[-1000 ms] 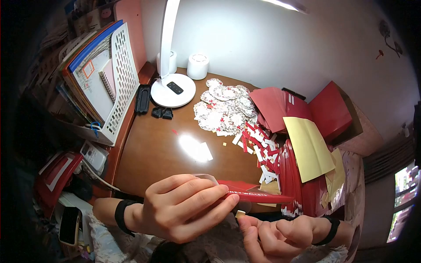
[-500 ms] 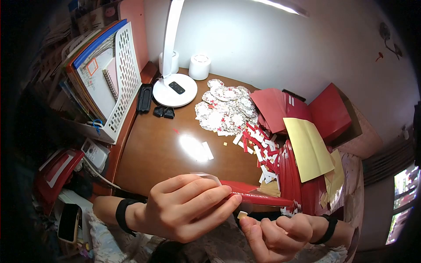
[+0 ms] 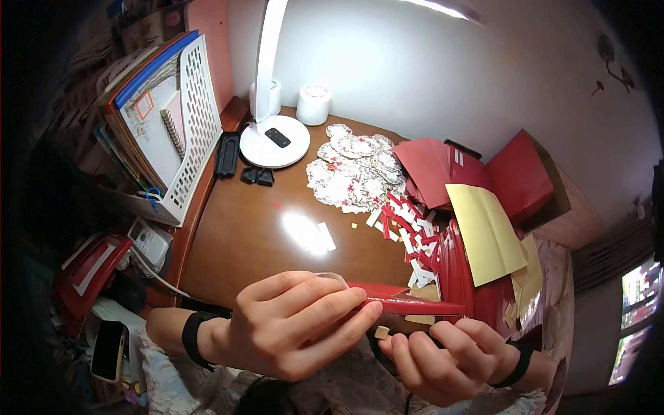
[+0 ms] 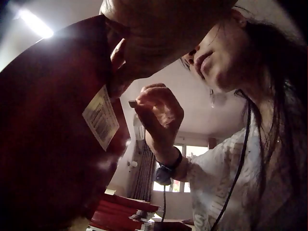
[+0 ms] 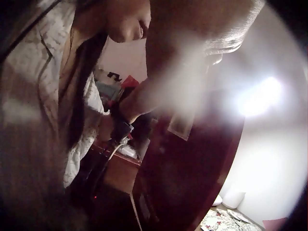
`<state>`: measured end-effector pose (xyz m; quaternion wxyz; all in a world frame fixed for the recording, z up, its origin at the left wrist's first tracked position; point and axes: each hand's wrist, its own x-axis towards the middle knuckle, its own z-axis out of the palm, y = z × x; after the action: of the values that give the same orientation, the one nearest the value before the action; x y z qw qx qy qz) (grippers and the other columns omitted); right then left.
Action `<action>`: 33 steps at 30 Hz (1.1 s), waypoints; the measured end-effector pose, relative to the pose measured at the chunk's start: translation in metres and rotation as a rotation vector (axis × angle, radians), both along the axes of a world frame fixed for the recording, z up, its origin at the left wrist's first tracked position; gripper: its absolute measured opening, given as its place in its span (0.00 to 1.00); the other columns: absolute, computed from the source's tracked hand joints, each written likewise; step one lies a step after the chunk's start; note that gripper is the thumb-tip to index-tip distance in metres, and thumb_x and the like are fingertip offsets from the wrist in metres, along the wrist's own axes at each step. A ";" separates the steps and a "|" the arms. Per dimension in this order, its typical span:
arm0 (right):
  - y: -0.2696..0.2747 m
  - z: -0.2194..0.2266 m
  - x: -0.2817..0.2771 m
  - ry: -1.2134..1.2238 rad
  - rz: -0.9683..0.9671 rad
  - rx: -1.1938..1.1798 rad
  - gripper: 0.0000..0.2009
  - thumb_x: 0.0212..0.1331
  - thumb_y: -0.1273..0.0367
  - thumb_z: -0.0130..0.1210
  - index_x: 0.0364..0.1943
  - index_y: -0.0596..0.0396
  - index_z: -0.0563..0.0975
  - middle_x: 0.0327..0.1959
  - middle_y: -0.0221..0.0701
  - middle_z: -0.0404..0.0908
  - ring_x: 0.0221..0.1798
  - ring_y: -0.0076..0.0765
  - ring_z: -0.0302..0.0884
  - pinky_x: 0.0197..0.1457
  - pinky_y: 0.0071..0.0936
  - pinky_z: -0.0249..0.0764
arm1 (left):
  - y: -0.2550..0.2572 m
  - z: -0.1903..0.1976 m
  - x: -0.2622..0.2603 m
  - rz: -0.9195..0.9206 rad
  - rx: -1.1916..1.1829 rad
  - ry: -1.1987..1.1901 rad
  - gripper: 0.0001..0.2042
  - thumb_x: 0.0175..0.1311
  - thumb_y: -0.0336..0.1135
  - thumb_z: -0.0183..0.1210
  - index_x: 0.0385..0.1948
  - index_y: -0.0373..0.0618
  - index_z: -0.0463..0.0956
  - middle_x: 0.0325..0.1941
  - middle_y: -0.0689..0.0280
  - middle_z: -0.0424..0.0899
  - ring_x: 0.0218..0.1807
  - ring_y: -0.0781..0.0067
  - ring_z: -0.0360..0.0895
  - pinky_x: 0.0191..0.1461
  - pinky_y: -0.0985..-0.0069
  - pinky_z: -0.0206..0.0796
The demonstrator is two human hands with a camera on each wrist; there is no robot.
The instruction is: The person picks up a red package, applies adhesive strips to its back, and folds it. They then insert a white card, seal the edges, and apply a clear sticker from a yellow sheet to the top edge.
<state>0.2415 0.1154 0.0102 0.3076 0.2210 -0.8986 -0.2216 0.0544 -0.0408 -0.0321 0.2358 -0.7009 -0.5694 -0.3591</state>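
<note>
Head view: the left hand [image 3: 299,326] grips a red packet [image 3: 423,308] at the desk's [image 3: 235,252] near side, fingers bent over it. The right hand [image 3: 451,361] pinches a small tab [image 3: 382,333] just beside the packet. In the left wrist view, a printed label [image 4: 102,118] lies on the packet's face.

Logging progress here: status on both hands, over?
Left hand holds red packet. Right hand pinches small pale piece, apart from packet. No obstruction visible between them.
</note>
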 end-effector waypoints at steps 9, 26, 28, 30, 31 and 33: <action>0.002 0.000 -0.004 -0.062 -0.026 -0.173 0.09 0.57 0.64 0.69 0.34 0.52 0.82 0.33 0.23 0.76 0.32 0.25 0.75 0.32 0.22 0.70 | 0.001 0.000 0.001 -0.001 0.003 0.003 0.16 0.51 0.32 0.63 0.44 0.48 0.87 0.42 0.68 0.86 0.37 0.75 0.84 0.41 0.81 0.71; 0.002 -0.001 -0.008 -0.084 -0.057 -0.240 0.13 0.50 0.70 0.70 0.41 0.56 0.86 0.30 0.21 0.75 0.25 0.20 0.73 0.28 0.20 0.65 | 0.006 0.003 -0.001 0.007 0.013 -0.006 0.14 0.53 0.32 0.63 0.43 0.46 0.87 0.42 0.68 0.86 0.36 0.76 0.84 0.41 0.81 0.71; 0.002 -0.002 -0.009 -0.069 -0.053 -0.272 0.12 0.51 0.71 0.69 0.41 0.57 0.86 0.30 0.22 0.76 0.24 0.21 0.74 0.27 0.19 0.65 | 0.006 0.003 0.000 0.007 0.013 -0.005 0.14 0.53 0.32 0.63 0.43 0.46 0.87 0.42 0.68 0.86 0.36 0.76 0.84 0.41 0.81 0.71; 0.002 -0.003 -0.009 -0.082 -0.060 -0.312 0.12 0.51 0.72 0.69 0.41 0.57 0.86 0.31 0.22 0.77 0.24 0.21 0.75 0.27 0.19 0.65 | 0.006 0.003 0.000 0.007 0.014 -0.004 0.14 0.54 0.32 0.63 0.43 0.46 0.87 0.42 0.68 0.86 0.37 0.76 0.84 0.41 0.81 0.71; 0.001 -0.004 -0.009 -0.095 -0.066 -0.351 0.12 0.51 0.72 0.68 0.41 0.57 0.86 0.31 0.23 0.77 0.25 0.21 0.75 0.27 0.20 0.66 | 0.006 0.003 0.000 0.010 0.013 -0.005 0.14 0.54 0.32 0.63 0.43 0.46 0.87 0.42 0.68 0.86 0.37 0.76 0.84 0.41 0.81 0.71; 0.006 -0.005 -0.007 -0.127 -0.052 -0.383 0.13 0.50 0.72 0.68 0.42 0.57 0.85 0.31 0.23 0.77 0.25 0.21 0.76 0.27 0.20 0.66 | 0.006 0.003 0.000 0.013 0.011 -0.006 0.14 0.54 0.32 0.63 0.43 0.46 0.87 0.42 0.68 0.86 0.37 0.76 0.84 0.41 0.81 0.71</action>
<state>0.2350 0.1211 0.0049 0.2808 0.1488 -0.9473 -0.0404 0.0540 -0.0349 -0.0288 0.2404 -0.6947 -0.5725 -0.3631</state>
